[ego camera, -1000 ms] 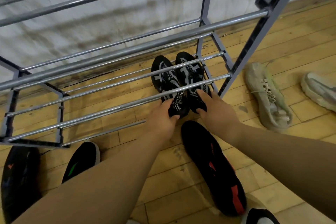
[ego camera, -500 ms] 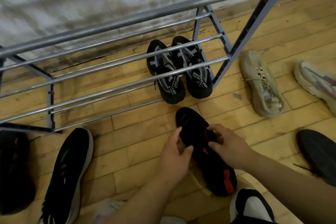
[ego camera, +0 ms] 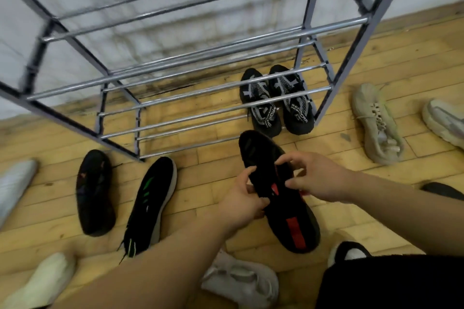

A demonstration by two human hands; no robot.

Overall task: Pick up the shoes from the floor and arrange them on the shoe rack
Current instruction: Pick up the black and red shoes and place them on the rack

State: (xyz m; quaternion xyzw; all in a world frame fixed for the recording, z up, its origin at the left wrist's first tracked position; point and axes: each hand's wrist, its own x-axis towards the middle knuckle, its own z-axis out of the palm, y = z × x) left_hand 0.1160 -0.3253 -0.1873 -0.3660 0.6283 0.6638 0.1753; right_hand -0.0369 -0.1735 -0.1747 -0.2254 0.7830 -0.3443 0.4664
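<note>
Black shoe with green marks (ego camera: 150, 203) lies on the wooden floor (ego camera: 198, 183), left of both hands. Left hand (ego camera: 238, 200): fingers curl round the left edge of the black shoe with red stripe (ego camera: 293, 221). Right hand (ego camera: 324, 178): fingertips pinch its right side. Shoe sits between the hands, toe toward the shoe rack (ego camera: 351, 63); lifted or grounded, cannot tell. Black-and-white pair (ego camera: 276, 105) sits on the lowest tier. Pale shoe (ego camera: 376, 128) lies far right.
</note>
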